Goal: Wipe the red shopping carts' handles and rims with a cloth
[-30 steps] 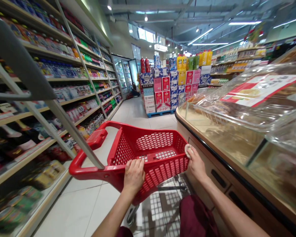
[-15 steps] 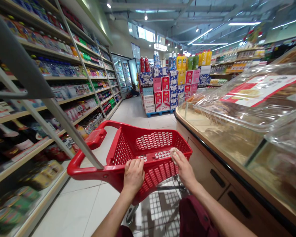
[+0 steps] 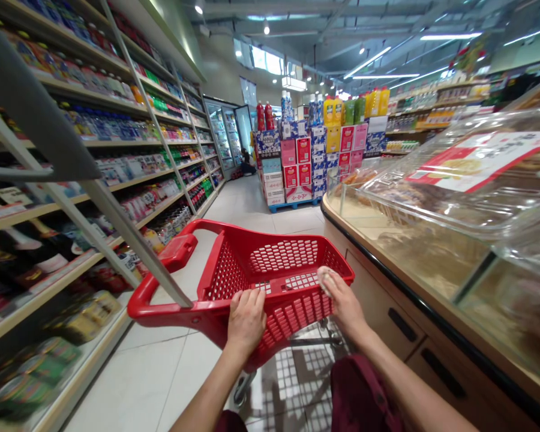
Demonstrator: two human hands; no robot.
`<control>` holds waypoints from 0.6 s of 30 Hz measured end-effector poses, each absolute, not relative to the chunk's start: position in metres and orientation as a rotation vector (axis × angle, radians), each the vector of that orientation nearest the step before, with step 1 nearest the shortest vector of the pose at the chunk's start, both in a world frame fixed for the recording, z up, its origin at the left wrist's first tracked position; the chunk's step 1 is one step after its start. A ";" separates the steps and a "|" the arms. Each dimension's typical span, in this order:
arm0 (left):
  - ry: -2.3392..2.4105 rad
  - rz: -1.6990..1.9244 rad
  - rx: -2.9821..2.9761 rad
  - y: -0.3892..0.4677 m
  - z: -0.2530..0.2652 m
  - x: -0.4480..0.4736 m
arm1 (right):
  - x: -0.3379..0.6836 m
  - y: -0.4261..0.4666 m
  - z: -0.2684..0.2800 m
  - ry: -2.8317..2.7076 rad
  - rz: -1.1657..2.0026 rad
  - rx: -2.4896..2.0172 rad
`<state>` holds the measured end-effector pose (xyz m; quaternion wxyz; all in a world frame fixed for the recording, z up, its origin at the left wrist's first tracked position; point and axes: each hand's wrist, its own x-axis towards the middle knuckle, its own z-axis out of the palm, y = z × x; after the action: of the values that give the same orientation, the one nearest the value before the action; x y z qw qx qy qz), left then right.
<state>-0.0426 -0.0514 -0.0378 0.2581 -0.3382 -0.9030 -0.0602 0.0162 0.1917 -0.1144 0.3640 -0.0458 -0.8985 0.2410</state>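
Note:
A red plastic shopping cart (image 3: 292, 297) with a perforated basket stands in front of me. My left hand (image 3: 246, 318) is closed over the near rim of its basket, fingers curled to the inside. Farther right, at the corner of the same rim, my right hand (image 3: 342, 297) presses a small crumpled white cloth (image 3: 324, 277) under its fingers. The thumbs of both hands are mostly hidden. The cart's red handle (image 3: 137, 309) points to the left, and I see nothing lying in the basket.
Shelves of drinks (image 3: 130, 162) line the left side. A glass-fronted counter (image 3: 387, 240) with clear plastic food boxes stands close on the right. Ahead is a stack of drink cartons (image 3: 297, 162) on a blue pallet. A grey bar (image 3: 135, 237) crosses the left foreground; a person (image 3: 247, 161) crouches far back.
The cart and both hands appear slightly farther right in view. My right hand stays at the rim corner with the cloth, and my left hand keeps its hold.

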 end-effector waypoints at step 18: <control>-2.451 -0.169 -0.887 -0.049 -0.036 -0.040 | 0.019 0.175 -0.111 -2.354 0.622 0.046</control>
<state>-0.0400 -0.0490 -0.0360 0.2619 -0.3276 -0.9056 -0.0626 0.0190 0.1754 -0.1111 0.3460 0.0176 -0.9070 0.2395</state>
